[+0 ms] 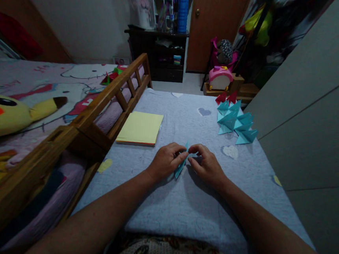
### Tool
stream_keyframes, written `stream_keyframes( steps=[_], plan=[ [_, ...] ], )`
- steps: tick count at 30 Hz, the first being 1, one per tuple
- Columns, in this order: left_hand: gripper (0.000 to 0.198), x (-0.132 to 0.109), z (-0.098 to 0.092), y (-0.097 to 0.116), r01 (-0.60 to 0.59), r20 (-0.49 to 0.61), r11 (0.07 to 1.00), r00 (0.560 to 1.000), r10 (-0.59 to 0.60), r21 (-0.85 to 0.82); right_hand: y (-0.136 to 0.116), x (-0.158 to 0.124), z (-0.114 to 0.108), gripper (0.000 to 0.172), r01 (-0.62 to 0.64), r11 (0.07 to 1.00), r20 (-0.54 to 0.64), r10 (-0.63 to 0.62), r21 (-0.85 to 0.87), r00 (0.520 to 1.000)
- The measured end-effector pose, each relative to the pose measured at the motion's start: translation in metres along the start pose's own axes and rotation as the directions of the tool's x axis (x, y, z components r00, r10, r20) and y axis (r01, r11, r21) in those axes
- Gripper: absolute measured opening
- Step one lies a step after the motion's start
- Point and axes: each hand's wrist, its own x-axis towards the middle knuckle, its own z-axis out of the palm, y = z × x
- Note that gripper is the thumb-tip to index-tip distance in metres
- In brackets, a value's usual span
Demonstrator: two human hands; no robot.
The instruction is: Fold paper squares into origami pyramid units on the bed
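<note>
My left hand (167, 159) and my right hand (206, 164) meet over a pale blue bedsheet (194, 204), both pinching one folded piece of teal paper (181, 164). The paper stands on edge between my fingertips, slanting down toward my left wrist. Beyond my right hand lies a pile of folded teal paper triangles (236, 122) with two red ones (226, 97) at its far end. A stack of square paper with a yellow top sheet (140, 128) lies beyond my left hand.
A wooden bed rail (107, 97) runs along the left, with a yellow plush toy (4, 111) behind it. A grey cabinet wall (313, 110) stands on the right. A dark shelf unit (163, 56), a brown door (216, 20) and toys (222, 73) fill the far end.
</note>
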Motion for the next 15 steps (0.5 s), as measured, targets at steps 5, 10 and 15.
stream_keyframes(
  steps=[5,10,15],
  plan=[
    [0.027,0.0032,0.0004,-0.0038,0.149,-0.081,0.958,0.981,-0.174,-0.247,-0.0021,-0.0020,-0.0022,0.038,0.125,0.988,0.020,-0.127,0.095,0.992],
    [0.037,0.0058,0.0025,-0.0052,0.251,-0.037,0.712,0.931,-0.363,-0.655,-0.0007,-0.0018,-0.0055,0.046,0.301,0.954,-0.053,-0.300,0.002,0.952],
    [0.036,0.0074,0.0061,-0.0008,0.290,0.010,0.551,0.891,-0.454,-0.783,0.0014,0.0013,-0.0076,0.033,0.372,0.911,-0.009,-0.380,-0.176,0.925]
  ],
)
